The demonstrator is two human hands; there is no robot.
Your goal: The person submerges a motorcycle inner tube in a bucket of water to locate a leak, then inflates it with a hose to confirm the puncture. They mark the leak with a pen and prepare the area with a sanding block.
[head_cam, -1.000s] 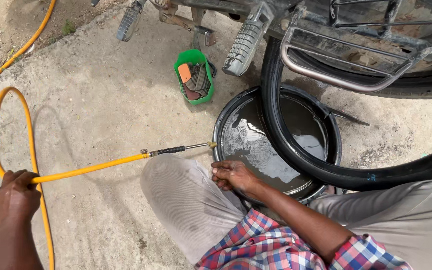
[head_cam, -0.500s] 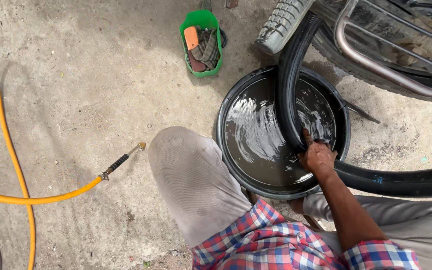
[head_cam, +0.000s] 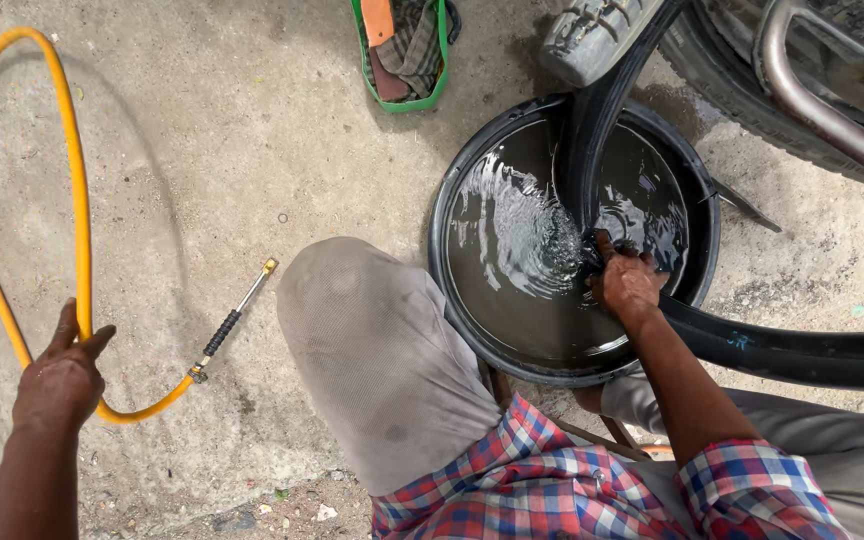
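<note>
Two bare hands at work over a concrete floor [head_cam: 202, 150]. Right hand [head_cam: 627, 285]: fingers curled tight around a black inner tube [head_cam: 592, 150], pressing it into the rippling water of a round black basin [head_cam: 452, 300]; the tube rises toward a tyre [head_cam: 732, 70] at upper right and also runs off toward the right edge. Left hand [head_cam: 60, 378]: fingers loosely spread, thumb and forefinger apart, resting against a looped yellow air hose [head_cam: 77, 180] whose black-gripped brass nozzle [head_cam: 237, 320] lies on the ground. A green tray [head_cam: 442, 60] of patches sits beyond the basin. Floor rough, stained, gritty, outdoors in sunlight.
</note>
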